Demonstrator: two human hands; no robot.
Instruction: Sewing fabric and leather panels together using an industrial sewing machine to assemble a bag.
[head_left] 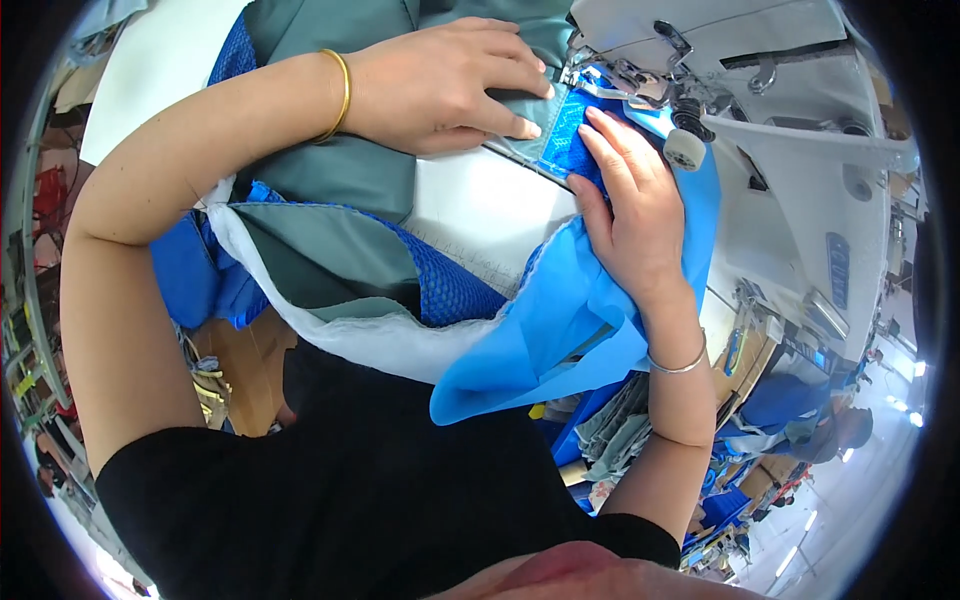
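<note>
Under the head of a white sewing machine (pixel 790 190) lies a workpiece of grey-green fabric (pixel 350 185) with blue mesh (pixel 445 275). My left hand (pixel 450 90) rests on the grey-green fabric, left of the presser foot, palm down with its fingers spread. Close to the needle area, my right hand (pixel 635 195) lies on the bright blue piece (pixel 572 135), its fingers stretched out. Light blue sheet material (pixel 560 320) drapes beneath my right wrist toward my lap. A white fuzzy edge (pixel 370 345) runs along the hanging part. The needle tip is too small to make out.
The white table (pixel 465 205) shows between the fabric folds. A round knob (pixel 685 150) juts from the machine head near my right fingers. Stacked grey-green cloth pieces (pixel 615 430) sit below my right forearm. Another person (pixel 845 430) is at the far right.
</note>
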